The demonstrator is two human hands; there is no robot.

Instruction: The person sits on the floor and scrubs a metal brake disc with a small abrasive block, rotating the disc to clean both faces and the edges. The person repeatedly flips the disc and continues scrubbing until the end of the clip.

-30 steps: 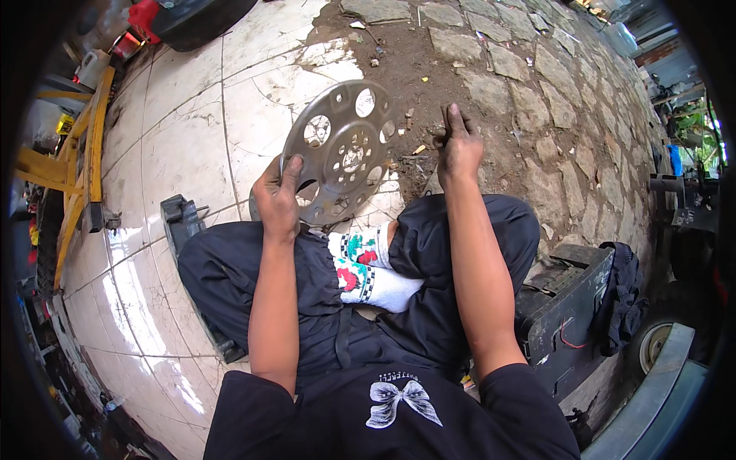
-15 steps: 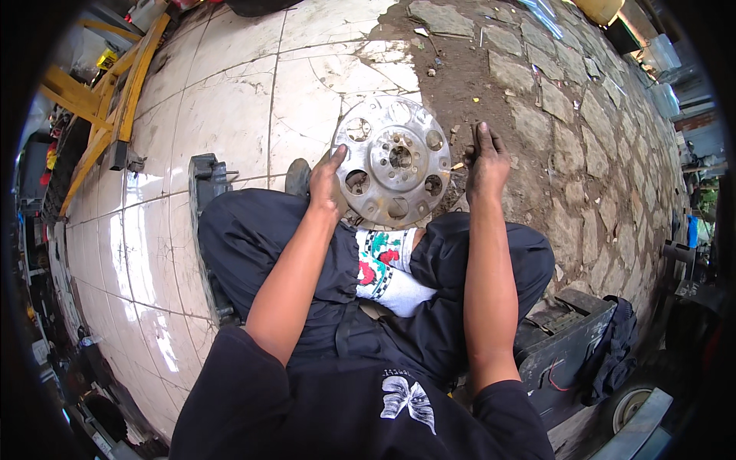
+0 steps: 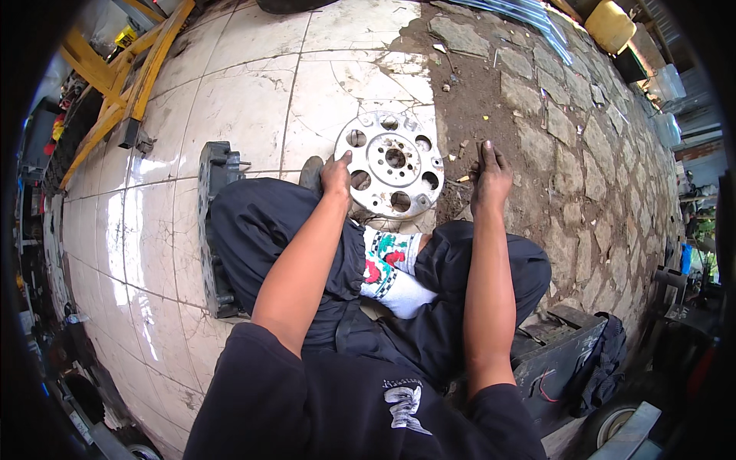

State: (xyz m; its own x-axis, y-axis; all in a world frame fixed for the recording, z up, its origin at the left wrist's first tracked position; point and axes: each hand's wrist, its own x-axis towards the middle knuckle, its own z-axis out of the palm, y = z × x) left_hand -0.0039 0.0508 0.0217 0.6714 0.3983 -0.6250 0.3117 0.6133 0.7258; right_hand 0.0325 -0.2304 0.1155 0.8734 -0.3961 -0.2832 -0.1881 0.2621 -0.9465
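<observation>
A round grey metal disc, ringed with large holes and with a smaller bolt circle about its hub, is in front of my crossed legs. My left hand is closed on its left edge, thumb up along the rim. To the right of the disc and apart from it, my right hand is raised over the dirt strip. Its fingers are pressed together in a pinch, and whatever they hold is too small or hidden to name.
A dark metal casting stands by my left knee. A black metal box is at my right, with dark cloth over its end. Back left is a yellow frame. White tiles meet dirt and stone paving.
The disc has turned and tilted, so its holes sit in new places and its face looks paler. My left hand stays at its rim. The whole view has shifted slightly.
</observation>
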